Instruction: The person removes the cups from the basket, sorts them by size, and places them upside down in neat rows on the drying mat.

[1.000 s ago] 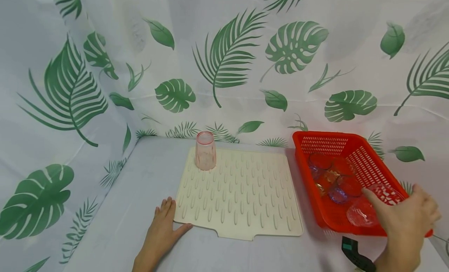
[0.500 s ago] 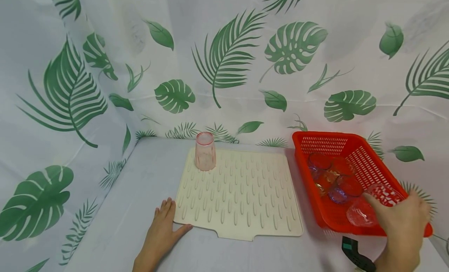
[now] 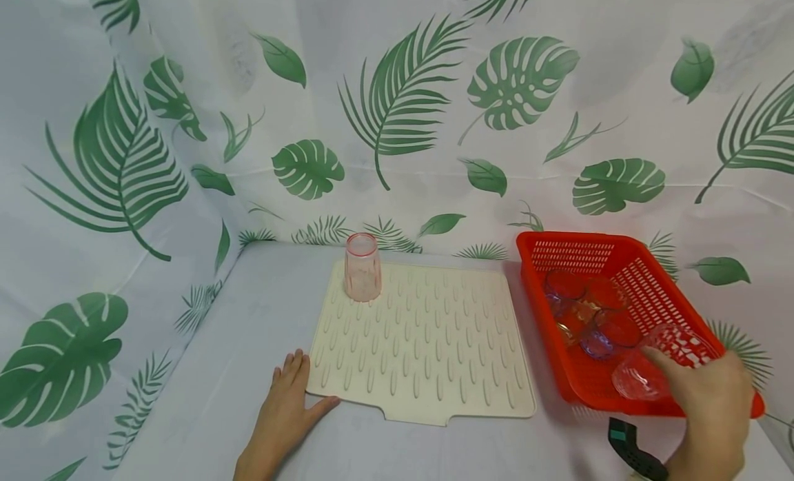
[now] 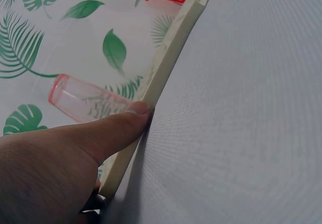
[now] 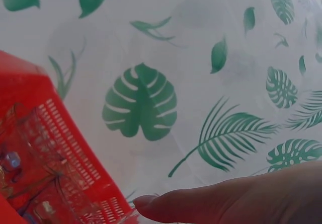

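My left hand point(image 3: 282, 412) lies at the near-left corner of a cream draining mat point(image 3: 428, 343) with raised ridges. In the left wrist view, its thumb point(image 4: 123, 128) rests along the mat's edge. A pink tumbler point(image 3: 363, 271) stands at the mat's far left. My right hand point(image 3: 707, 398) reaches over the near right corner of a red basket point(image 3: 573, 391), its thumb against a clear glass point(image 3: 642, 377) lying tilted inside. The fingers curl at the glass's far side, mostly hidden. In the right wrist view, one finger point(image 5: 166, 207) ends at the glass's edge.
Several other glasses point(image 3: 598, 329) with purple and amber tints lie in the basket's left part. A white leaf-patterned sheet point(image 3: 428, 212) hangs behind and at the left. A black strap point(image 3: 633, 450) is on the right wrist.
My right hand has come down and slightly left, its fingers closing in around the clear glass, which tips or shifts slightly. My left hand, the mat and the pink tumbler stay put.
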Action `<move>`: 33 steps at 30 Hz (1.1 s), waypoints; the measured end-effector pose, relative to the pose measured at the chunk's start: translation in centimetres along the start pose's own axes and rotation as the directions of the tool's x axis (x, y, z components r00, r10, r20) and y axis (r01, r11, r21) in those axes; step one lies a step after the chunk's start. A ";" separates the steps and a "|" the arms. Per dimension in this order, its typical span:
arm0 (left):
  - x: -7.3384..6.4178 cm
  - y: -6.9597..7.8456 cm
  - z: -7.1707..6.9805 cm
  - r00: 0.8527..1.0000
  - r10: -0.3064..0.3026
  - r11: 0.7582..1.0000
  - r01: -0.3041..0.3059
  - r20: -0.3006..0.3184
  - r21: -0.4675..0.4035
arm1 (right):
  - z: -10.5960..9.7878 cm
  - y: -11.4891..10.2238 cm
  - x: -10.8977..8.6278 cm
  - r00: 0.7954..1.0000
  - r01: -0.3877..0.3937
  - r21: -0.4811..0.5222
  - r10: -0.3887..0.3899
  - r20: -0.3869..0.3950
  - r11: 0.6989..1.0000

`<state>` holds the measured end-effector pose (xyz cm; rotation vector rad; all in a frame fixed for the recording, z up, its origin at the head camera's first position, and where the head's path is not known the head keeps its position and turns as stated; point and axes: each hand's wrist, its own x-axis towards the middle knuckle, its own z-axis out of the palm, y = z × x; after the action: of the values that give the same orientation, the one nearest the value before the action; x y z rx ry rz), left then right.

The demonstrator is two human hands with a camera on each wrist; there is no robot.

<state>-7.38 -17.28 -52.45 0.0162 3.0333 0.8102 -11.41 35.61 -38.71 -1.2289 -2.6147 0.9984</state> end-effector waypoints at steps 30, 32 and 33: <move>0.1 -0.1 0.1 1.000 -0.009 1.000 0.009 0.009 0.011 | -0.5 -0.9 -0.8 0.997 -0.056 0.164 0.063 -0.041 0.985; 0.1 -0.1 0.1 1.000 -0.007 1.000 0.007 0.006 0.012 | -0.7 -1.3 -1.0 0.997 -0.034 0.175 0.045 -0.057 0.984; 0.1 -0.1 0.1 1.000 -0.007 1.000 0.007 0.006 0.011 | -0.8 -1.4 -1.1 0.997 -0.022 0.180 0.034 -0.067 0.983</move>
<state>-7.49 -17.34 -52.64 0.0078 3.0307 0.7922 -11.34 34.53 -37.04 -1.2371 -2.4015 1.1457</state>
